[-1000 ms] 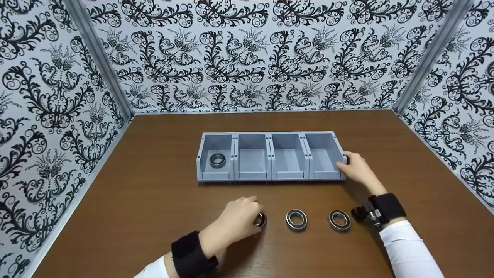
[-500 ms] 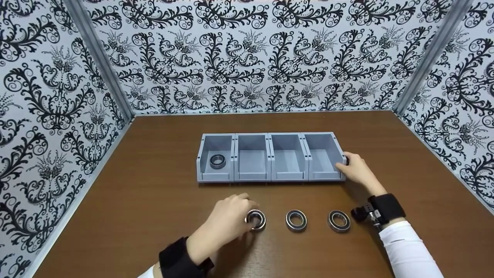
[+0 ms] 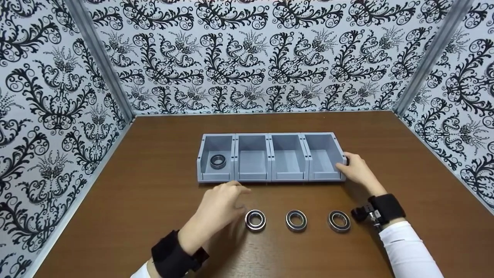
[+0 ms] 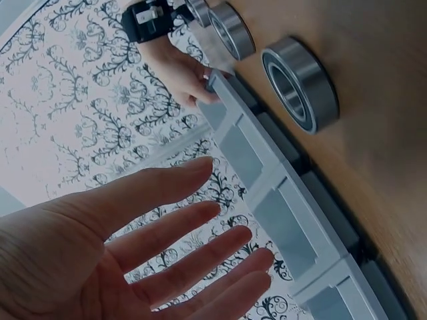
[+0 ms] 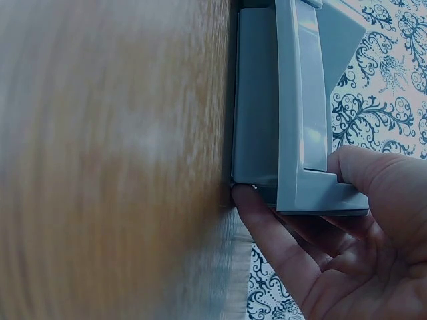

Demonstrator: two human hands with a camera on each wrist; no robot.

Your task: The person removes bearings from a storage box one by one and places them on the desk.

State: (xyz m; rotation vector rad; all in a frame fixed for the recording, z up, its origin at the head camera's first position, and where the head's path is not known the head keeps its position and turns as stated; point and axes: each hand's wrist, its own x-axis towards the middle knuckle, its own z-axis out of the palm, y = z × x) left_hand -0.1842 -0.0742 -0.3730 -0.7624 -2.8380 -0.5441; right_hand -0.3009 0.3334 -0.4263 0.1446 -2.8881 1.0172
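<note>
My left hand point(image 3: 220, 202) hovers over the table with its fingers spread and holding nothing, as the left wrist view also shows. Just right of it a ball bearing point(image 3: 255, 229) lies flat, apart from the fingertips. Two more bearings continue the row: a middle one point(image 3: 296, 229) and a right one point(image 3: 340, 229). Behind them stands a row of joined grey storage bins point(image 3: 251, 176). One bearing point(image 3: 218, 166) lies in the leftmost bin. My right hand point(image 3: 357, 168) grips the rightmost bin's outer side wall point(image 5: 320, 193), thumb over the rim and fingers outside.
The brown wooden table point(image 3: 162, 154) runs back to a patterned wall point(image 3: 247, 58), with similar panels on the left and right. Both wrists carry black straps; a small camera point(image 3: 361, 213) shows by the right one.
My left hand has let go of the leftmost table bearing, which now lies flat, and has drawn back leftward with its fingers opening. My right hand stays on the bin.
</note>
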